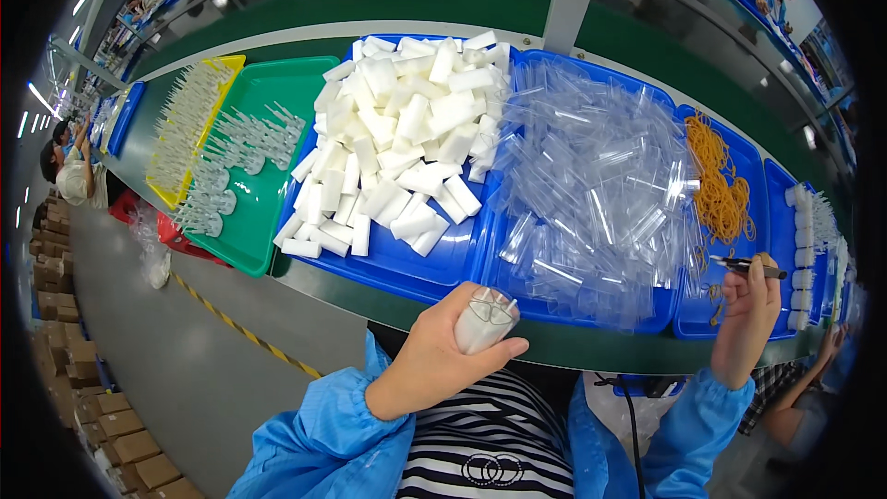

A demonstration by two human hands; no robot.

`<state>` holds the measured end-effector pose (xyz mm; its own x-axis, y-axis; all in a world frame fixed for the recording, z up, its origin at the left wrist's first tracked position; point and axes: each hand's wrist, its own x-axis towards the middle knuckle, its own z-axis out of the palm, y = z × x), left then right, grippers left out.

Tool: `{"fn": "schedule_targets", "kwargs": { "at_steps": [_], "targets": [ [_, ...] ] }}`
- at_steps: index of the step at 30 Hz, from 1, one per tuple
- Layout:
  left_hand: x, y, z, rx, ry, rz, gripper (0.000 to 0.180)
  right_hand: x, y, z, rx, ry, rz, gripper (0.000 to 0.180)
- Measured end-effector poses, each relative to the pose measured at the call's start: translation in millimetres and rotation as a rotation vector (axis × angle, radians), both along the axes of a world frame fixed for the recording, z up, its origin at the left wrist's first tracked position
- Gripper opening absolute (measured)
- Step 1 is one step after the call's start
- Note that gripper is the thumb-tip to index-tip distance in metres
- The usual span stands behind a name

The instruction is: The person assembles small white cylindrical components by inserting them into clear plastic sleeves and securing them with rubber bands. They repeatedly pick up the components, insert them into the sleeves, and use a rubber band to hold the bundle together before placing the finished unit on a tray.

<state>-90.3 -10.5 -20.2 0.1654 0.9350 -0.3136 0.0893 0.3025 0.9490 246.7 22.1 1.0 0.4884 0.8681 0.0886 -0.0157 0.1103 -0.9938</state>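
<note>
My left hand point(443, 348) is closed round a short bundle of clear plastic tubes point(486, 320) with white material inside, held upright in front of my body. The bundle's open ends point up. At the right, my right hand point(750, 310) pinches a slim black tool point(747, 266) with a pale metal tip, its exact kind unclear. The tool is over the blue tray point(691, 322) that has orange rubber bands point(721, 187) in it. Its tip points left, toward a heap of clear plastic tubes point(601, 185).
White foam blocks point(397, 129) are piled in a blue tray point(397, 270) left of the tubes. Further left, green point(261, 249) and yellow point(168, 196) trays hold spiky clear parts. White rolls point(802, 249) line the far-right tray. Coworkers sit nearby; boxes point(120, 425) stack at left.
</note>
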Motion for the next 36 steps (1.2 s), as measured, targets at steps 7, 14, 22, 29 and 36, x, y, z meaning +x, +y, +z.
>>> {"fn": "schedule_targets", "kwargs": {
  "at_steps": [7,14,22,29,36],
  "targets": [
    [6,-6,3,0.132,0.197,-0.034,0.037,-124,-14,25,-0.044,-0.018,0.555,0.021],
    [1,-11,3,0.185,0.220,-0.020,0.038,-136,-10,19,-0.151,0.024,0.723,0.023],
    [-1,-11,1,0.182,0.205,-0.048,0.038,-136,-7,20,-0.220,0.012,0.753,0.021],
    [-3,-11,-7,0.314,0.351,-0.069,0.038,-140,-7,33,-0.142,-0.365,0.824,0.022],
    [-4,-11,-10,0.396,0.403,-0.047,0.038,-149,-10,31,0.215,-0.738,0.746,0.022]
  ]
}}
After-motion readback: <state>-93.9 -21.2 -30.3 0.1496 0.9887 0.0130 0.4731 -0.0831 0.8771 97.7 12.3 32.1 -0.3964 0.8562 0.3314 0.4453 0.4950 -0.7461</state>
